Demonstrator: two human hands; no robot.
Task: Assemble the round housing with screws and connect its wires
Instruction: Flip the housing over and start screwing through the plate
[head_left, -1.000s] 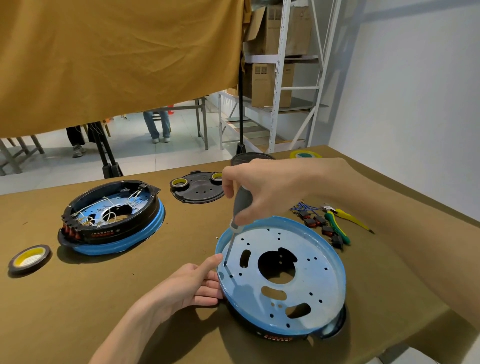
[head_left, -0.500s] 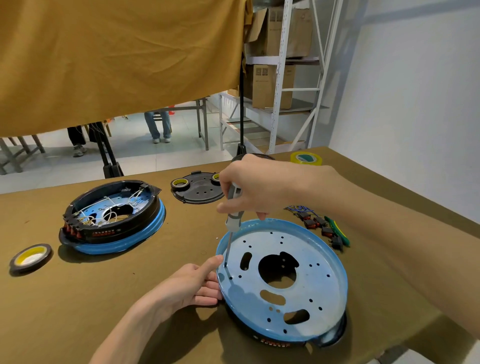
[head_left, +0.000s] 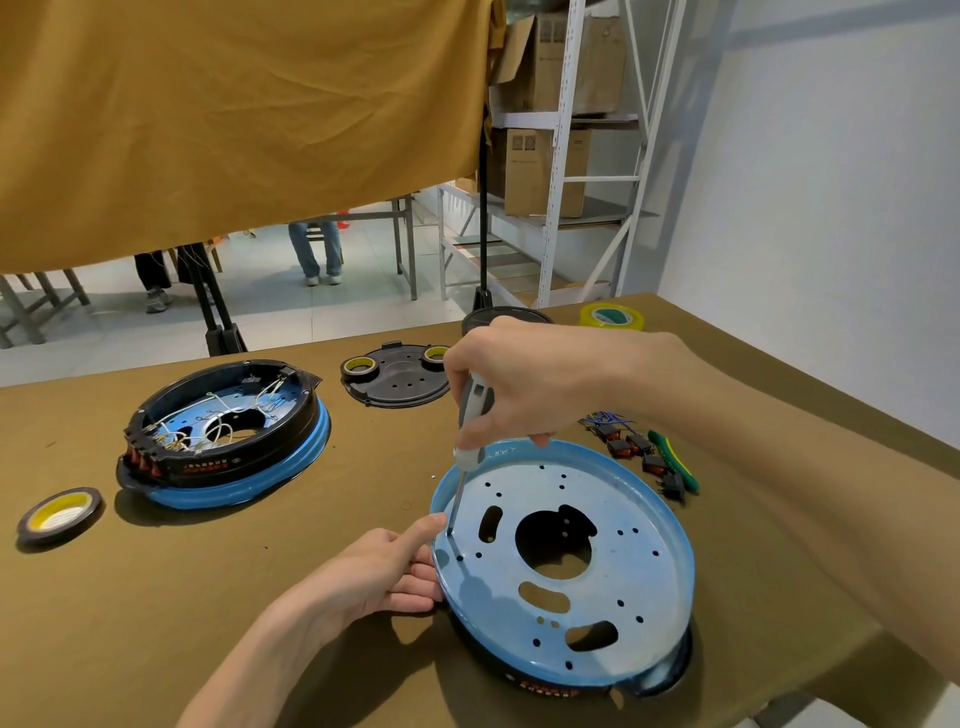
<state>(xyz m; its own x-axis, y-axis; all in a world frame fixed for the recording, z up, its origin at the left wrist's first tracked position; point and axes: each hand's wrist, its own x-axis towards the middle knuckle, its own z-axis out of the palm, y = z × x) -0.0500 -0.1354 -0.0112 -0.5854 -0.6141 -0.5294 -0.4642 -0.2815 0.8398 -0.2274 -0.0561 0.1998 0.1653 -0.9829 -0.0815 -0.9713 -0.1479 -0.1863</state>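
Observation:
A round housing (head_left: 628, 577) with a light blue perforated plate on top lies near the table's front edge. My right hand (head_left: 524, 384) grips a grey screwdriver (head_left: 470, 431) upright, its tip set in a hole at the plate's left rim. My left hand (head_left: 384, 571) holds the plate's left edge, thumb up beside the screwdriver shaft. A second round housing (head_left: 228, 431), black ring on a blue base with white wires inside, sits at the left.
A black cover plate (head_left: 400, 382) with two small tape rolls lies at the back. A tape roll (head_left: 60, 514) lies far left, a yellow one (head_left: 613, 316) at the back right. Black and red switches with blue wires (head_left: 631, 449) and green-handled pliers (head_left: 675, 460) lie right of the plate.
My right hand has risen slightly on the screwdriver and turned around it while the tip stays in the same hole. My left hand keeps its hold on the rim.

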